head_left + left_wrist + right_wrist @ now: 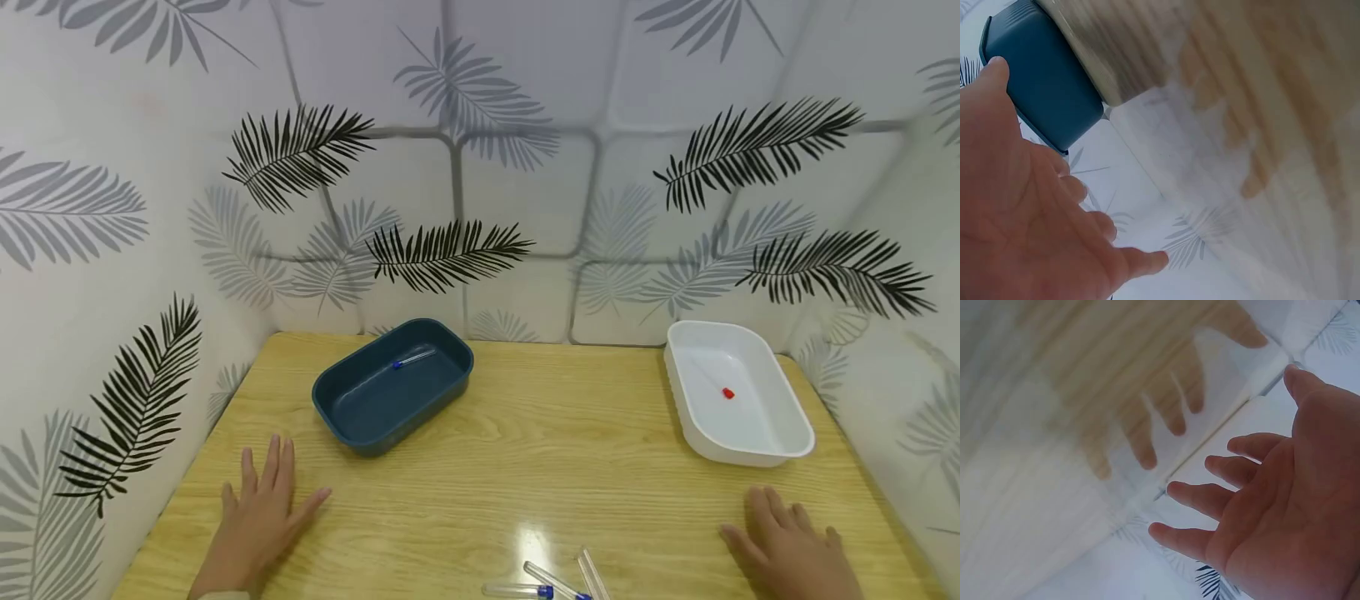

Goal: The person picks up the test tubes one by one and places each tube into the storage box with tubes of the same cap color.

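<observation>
My left hand (258, 512) is spread above the left part of the wooden table, fingers extended and holding nothing. Nearest to it is a dark blue tray (360, 433), whose side also shows in the left wrist view. A slim clear tube with a blue cap (414, 359) lies in that tray. At the right, my right hand (798, 546) is held with fingers apart and nothing in its grasp, just in front of a white tray (772, 446). Inside the white tray is a red-capped tube (727, 392). In the right wrist view the right palm (1291, 519) faces the table.
Three slim clear tubes lie at the near edge: a blue-capped tube (517, 591), another blue-capped tube (551, 577), and a tube (591, 571) whose lower end is cut off. Leaf-patterned walls (525, 308) enclose the wooden table (570, 442) at the back and sides.
</observation>
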`<state>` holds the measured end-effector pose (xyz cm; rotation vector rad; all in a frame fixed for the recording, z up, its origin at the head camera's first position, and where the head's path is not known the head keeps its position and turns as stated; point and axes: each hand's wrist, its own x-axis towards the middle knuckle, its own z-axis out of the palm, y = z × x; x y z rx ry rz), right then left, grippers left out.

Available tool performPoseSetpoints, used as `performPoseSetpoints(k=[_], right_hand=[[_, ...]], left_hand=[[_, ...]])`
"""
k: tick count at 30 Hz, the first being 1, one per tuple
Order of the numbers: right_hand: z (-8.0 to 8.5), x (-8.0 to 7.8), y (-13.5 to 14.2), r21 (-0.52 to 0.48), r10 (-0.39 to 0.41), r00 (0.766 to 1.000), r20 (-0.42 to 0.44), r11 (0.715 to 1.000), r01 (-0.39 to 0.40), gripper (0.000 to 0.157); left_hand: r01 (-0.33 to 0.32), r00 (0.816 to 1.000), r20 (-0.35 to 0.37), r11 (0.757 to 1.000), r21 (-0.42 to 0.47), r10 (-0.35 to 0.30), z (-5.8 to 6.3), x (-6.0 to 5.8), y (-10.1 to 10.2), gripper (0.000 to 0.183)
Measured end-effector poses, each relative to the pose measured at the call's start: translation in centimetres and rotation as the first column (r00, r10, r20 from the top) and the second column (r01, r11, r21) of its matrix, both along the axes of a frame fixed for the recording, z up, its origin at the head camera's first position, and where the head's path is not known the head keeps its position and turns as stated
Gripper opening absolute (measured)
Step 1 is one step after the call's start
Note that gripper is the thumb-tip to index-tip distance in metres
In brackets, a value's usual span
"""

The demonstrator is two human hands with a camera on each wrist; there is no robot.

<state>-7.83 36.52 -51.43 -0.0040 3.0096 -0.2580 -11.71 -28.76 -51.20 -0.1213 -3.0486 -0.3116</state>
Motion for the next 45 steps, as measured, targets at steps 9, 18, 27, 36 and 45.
performPoseSetpoints(k=[9,18,27,36,45], right_hand=[[-0.1,-1.1,-2.6,0.041,0.088,0.991,-0.102,0.996,-0.084,0.074],[0.3,-2.5,-5.5,0.045,0.199,0.956,-0.217,0.980,-0.194,0.066],[0.4,-4.1,-8.1,0.050,0.260,0.926,-0.274,0.965,-0.256,0.063],[0.3,-5.8,-10.1,0.062,0.321,0.895,-0.309,0.946,-0.318,0.060],[0.3,-7.8,-12.4,0.084,0.372,0.872,-0.319,0.927,-0.365,0.058]], left_hand=[[-0.005,0.995,-0.100,0.998,-0.062,-0.002,0.0,-0.9,-0.2,0.089],[0.017,0.997,-0.079,0.999,-0.030,-0.019,0.0,-1.8,-0.3,0.087],[0.036,0.996,-0.084,0.999,0.029,-0.034,0.0,-3.2,-0.8,0.087],[0.044,0.998,-0.055,0.999,0.028,-0.043,-0.1,-4.6,-0.8,0.087],[0.048,0.998,-0.037,0.998,0.051,-0.046,-0.5,-6.2,-1.1,0.088]])
